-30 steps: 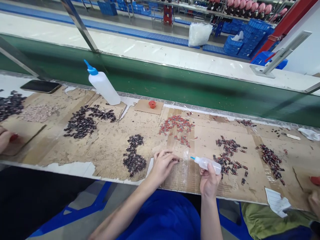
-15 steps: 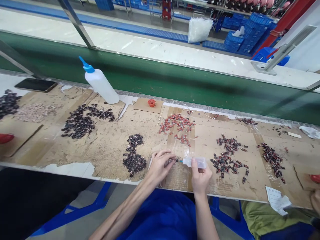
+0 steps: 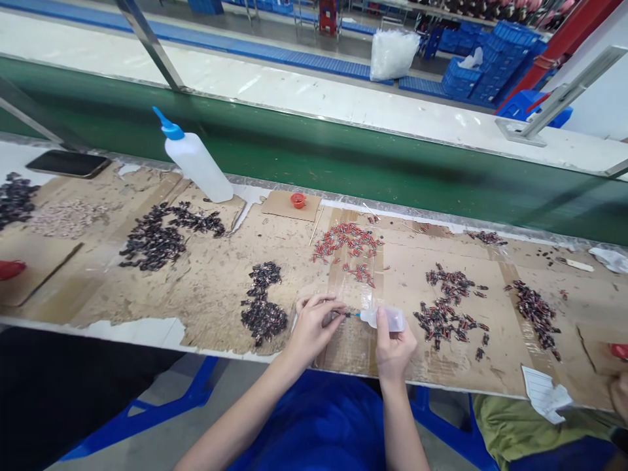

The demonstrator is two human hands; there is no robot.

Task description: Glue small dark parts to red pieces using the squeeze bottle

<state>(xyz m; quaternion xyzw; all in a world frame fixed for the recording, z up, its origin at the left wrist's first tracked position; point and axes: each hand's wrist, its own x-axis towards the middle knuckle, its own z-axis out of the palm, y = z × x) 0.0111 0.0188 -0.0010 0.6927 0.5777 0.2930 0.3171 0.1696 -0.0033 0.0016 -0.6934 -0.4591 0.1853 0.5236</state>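
Observation:
My right hand (image 3: 395, 347) is closed round a small translucent squeeze bottle (image 3: 389, 319), held on its side with its thin blue tip pointing left. The fingers of my left hand (image 3: 315, 324) pinch a tiny dark part (image 3: 348, 315), mostly hidden by them. The bottle's tip meets or nearly meets this part; I cannot tell which. Beyond my hands lies a pile of small red parts (image 3: 347, 242). A pile of dark parts (image 3: 265, 314) is left of my left hand, and dark-and-red parts (image 3: 449, 320) lie right of the bottle.
A large white bottle with a blue nozzle (image 3: 199, 167) leans at the back left. Behind the red parts, a red cap (image 3: 297, 201) sits on cardboard. A phone (image 3: 69, 163) lies far left. Crumpled paper (image 3: 545, 394) hangs over the right front edge, near another person's green clothing (image 3: 510, 428).
The view has shifted very slightly. Both hands keep nearly the same place, and the small bottle appears tilted a little differently in my right hand.

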